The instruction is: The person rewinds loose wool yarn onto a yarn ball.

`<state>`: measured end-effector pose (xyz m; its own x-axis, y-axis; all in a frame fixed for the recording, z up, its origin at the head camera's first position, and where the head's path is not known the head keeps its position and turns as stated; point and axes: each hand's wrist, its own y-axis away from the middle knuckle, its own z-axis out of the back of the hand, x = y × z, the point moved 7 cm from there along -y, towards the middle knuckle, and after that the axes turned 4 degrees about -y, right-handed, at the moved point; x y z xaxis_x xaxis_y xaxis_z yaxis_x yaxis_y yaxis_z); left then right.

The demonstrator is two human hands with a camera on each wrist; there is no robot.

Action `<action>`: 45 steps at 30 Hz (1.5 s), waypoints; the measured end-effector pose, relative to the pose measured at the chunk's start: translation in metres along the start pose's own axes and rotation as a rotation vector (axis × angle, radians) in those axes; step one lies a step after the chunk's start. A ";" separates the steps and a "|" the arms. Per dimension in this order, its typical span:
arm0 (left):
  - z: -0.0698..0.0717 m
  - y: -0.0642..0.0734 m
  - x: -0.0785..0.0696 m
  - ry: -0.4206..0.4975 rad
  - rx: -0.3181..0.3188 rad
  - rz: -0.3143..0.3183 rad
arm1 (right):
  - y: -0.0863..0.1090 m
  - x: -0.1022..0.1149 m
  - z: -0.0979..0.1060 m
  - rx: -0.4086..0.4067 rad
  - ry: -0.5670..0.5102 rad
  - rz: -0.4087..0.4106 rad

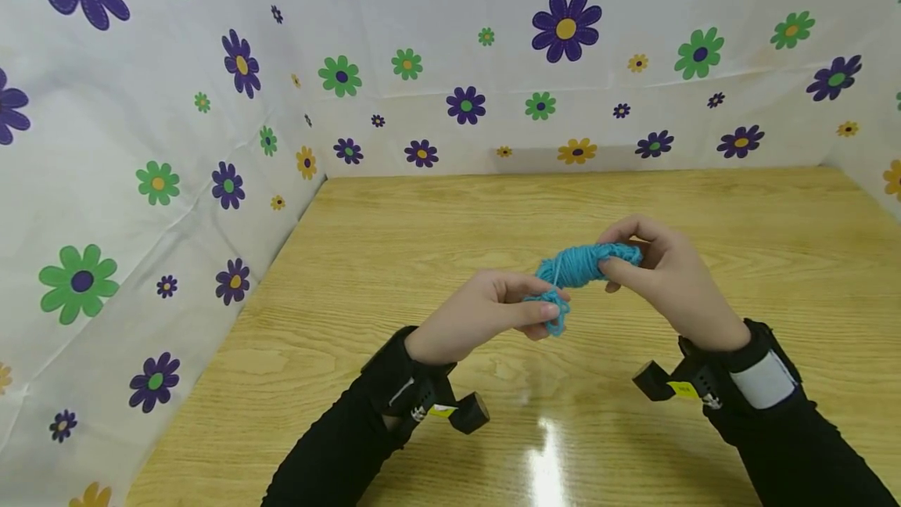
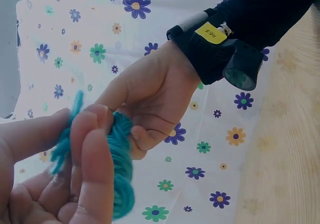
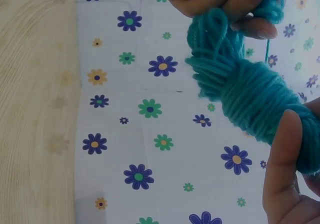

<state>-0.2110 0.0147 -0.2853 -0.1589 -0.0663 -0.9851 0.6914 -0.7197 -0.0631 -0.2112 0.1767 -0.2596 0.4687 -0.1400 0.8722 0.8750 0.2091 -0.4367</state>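
Observation:
A skein of turquoise yarn (image 1: 580, 265) is held above the table, its middle wound round with many turns. My right hand (image 1: 658, 276) grips the skein's right end between thumb and fingers. Close by on the left, my left hand (image 1: 486, 311) pinches a small looped piece of the same yarn (image 1: 556, 311) between thumb and fingers. A strand runs from that piece up to the skein, and the right wrist view shows the skein's loose loops (image 3: 212, 39) right beside the left fingers. In the left wrist view, the left fingers partly cover the skein (image 2: 121, 169).
Beneath both hands spreads a wooden table (image 1: 394, 241). A white cloth (image 1: 422, 22) printed with flowers hangs behind it and along the left side. Each wrist wears a black strap with a small camera (image 1: 469, 413).

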 end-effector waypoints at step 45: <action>-0.018 0.009 -0.025 -0.443 -0.020 -0.519 | 0.003 0.011 0.019 -0.360 -0.359 0.172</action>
<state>-0.1888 0.0224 -0.2637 -0.7438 0.0043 -0.6684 0.4602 -0.7219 -0.5167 -0.2059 0.1936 -0.2469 0.5932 0.2202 0.7744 0.8051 -0.1543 -0.5728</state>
